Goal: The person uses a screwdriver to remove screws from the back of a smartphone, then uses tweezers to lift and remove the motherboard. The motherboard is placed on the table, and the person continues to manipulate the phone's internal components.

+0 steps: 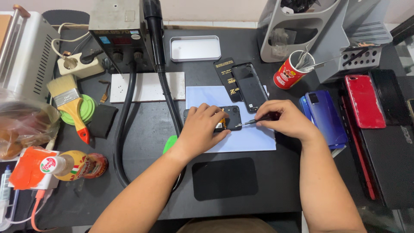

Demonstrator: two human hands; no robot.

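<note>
- One opened phone (230, 118), its back cover off and the insides showing, is lying on a pale blue mat (254, 140) at the middle of the black bench.
- Left hand (202, 128) is pressing down over the phone's left part, fingers spread flat on it rather than closing around it.
- Right hand (282, 118) is pinching one thin screwdriver (252, 122) in a pen-like grasp, its tip touching the phone's right edge.
- Judging by its look, the phone is light, stiff and thin; its exposed board and orange flex are looking fragile, so the outer frame edges are seeming the safest place to hold.
- The slim metal driver is likely slippery and is best held near its dark grip.
- One removed back cover (250, 86) is lying just above the mat, beside one black and gold battery (226, 77).
- Two more phones, one blue (323, 118) and one red (364, 101), are resting to the right.
- One paintbrush (69, 103), one metal tray (195, 48) and one red cup (290, 72) of tools are sitting further off.
</note>
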